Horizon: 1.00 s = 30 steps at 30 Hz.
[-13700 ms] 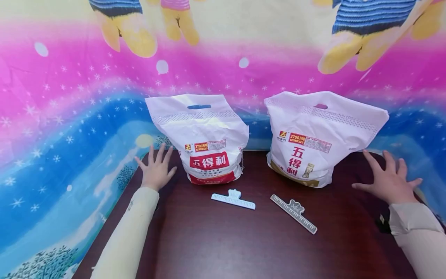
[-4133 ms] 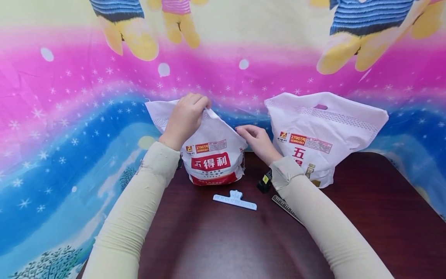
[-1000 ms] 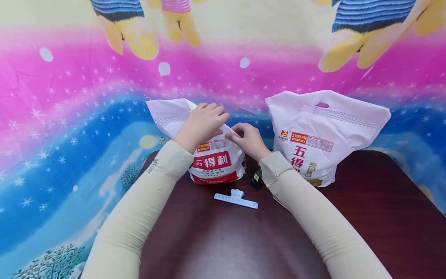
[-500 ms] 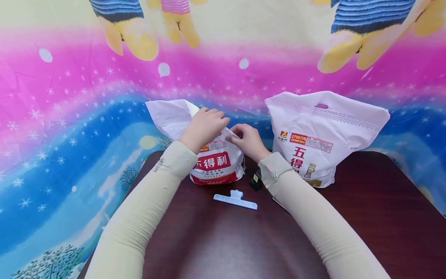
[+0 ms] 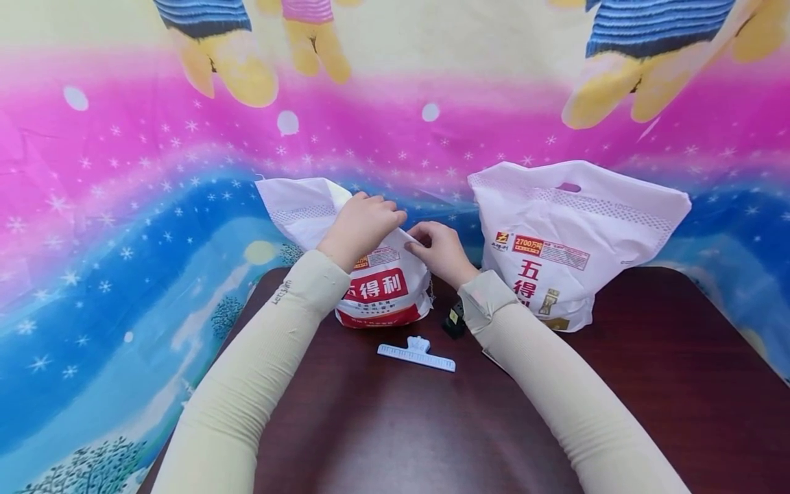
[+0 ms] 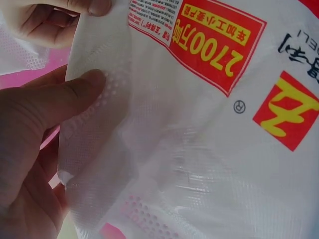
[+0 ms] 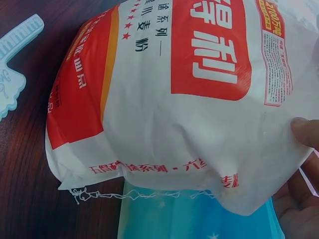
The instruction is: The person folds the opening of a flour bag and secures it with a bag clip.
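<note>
Right now both hands are on the left flour bag (image 5: pixel 382 288), which stands at the back of the dark brown table (image 5: pixel 395 425). The left hand (image 5: pixel 361 226) pinches the folded top of the bag, with its thumb (image 6: pixel 65 99) pressed on the dotted white strip. The right hand (image 5: pixel 441 250) holds the same top from the other side, fingers curled on the edge.

I think the bag is heavy and full at the bottom, so it will stay put. Its top is thin, soft and floppy, and looks a bit slippery. The best place to hold it is the flat top strip, near the fold.

A pale blue clip (image 5: pixel 416 355) lies on the table just in front of the bag. A second flour bag (image 5: pixel 568 240) stands well to the right. Behind the table hangs a bright cloth (image 5: pixel 154 171) with pink, blue and little white stars.
</note>
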Each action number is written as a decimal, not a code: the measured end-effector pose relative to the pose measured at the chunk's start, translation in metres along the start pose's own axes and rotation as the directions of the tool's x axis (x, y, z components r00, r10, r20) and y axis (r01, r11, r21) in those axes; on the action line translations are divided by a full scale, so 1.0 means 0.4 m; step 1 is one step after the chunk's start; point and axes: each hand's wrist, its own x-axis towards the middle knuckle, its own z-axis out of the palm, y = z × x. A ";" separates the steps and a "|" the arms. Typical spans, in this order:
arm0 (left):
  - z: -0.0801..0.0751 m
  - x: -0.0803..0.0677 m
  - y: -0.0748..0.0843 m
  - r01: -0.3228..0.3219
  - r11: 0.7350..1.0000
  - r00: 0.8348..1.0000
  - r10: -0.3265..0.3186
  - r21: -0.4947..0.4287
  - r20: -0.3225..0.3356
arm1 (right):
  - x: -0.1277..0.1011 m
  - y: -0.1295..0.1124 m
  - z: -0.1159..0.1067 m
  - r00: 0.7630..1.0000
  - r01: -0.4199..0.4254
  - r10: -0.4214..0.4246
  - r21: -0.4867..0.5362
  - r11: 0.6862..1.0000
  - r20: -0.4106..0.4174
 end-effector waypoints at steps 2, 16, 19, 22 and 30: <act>0.001 -0.002 -0.002 0.001 1.000 1.000 -0.001 -0.005 0.001 | -0.002 0.004 0.000 1.000 -0.008 0.008 -0.006 1.000 0.001; -0.006 -0.012 -0.014 0.016 0.999 1.000 -0.015 -0.033 0.026 | -0.022 0.029 -0.006 0.998 -0.057 0.057 -0.006 0.998 0.015; -0.008 -0.014 -0.020 0.027 0.999 0.999 -0.027 -0.036 0.021 | -0.024 0.035 -0.007 0.998 -0.056 0.056 -0.010 0.998 0.013; -0.012 -0.017 -0.027 0.030 0.999 0.999 -0.030 -0.040 0.013 | -0.027 0.042 -0.008 0.998 -0.062 0.062 -0.013 0.998 0.009; -0.023 -0.031 -0.043 0.047 0.996 0.998 -0.049 -0.076 -0.033 | -0.028 0.051 -0.009 0.997 -0.079 0.079 -0.009 0.997 0.014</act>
